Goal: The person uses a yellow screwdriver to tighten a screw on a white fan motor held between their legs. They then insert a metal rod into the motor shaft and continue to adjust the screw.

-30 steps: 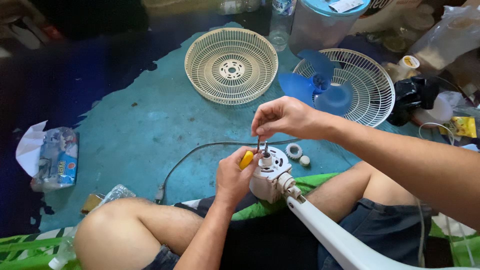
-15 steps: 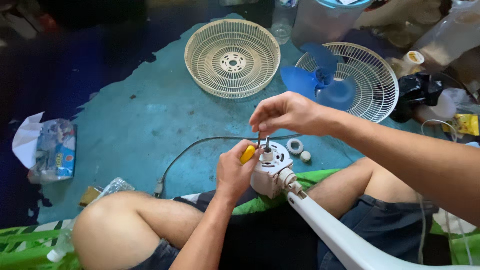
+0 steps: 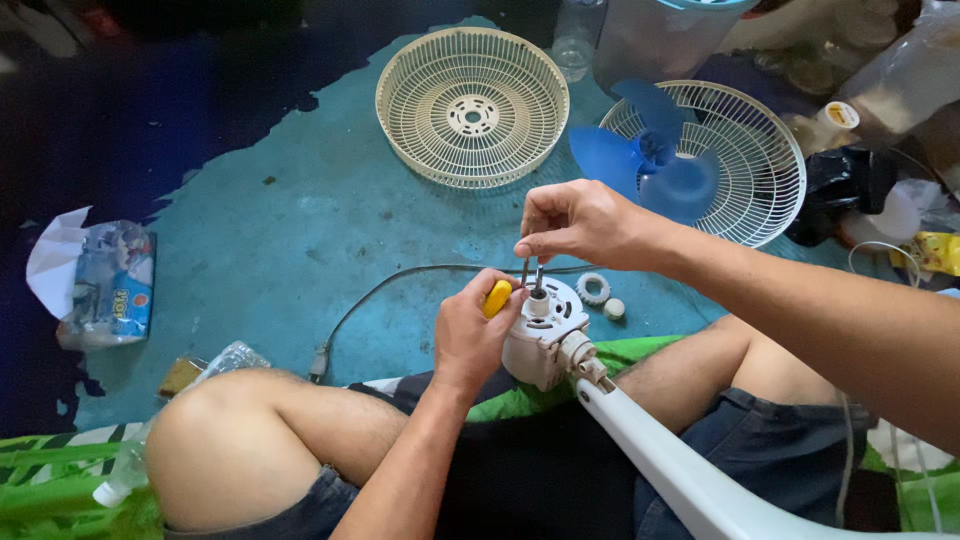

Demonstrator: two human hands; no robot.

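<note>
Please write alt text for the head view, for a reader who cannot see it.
A seated person's left hand steadies a white fan motor on their lap while the right hand holds a thin metal tool upright over it. On the teal floor beyond lie a cream grille and a blue blade on a white grille.

A worn teal-painted concrete floor [image 3: 270, 230] is seen, on which a cream round plastic fan grille [image 3: 472, 105] is laid. Just right of that grille a white wire fan guard [image 3: 745, 180] is set, with a blue plastic fan blade [image 3: 645, 155] resting in it. Below the grille a grey power cord [image 3: 400, 280] is trailed, and far to its left a crumpled printed plastic packet [image 3: 100, 280] is left.
</note>
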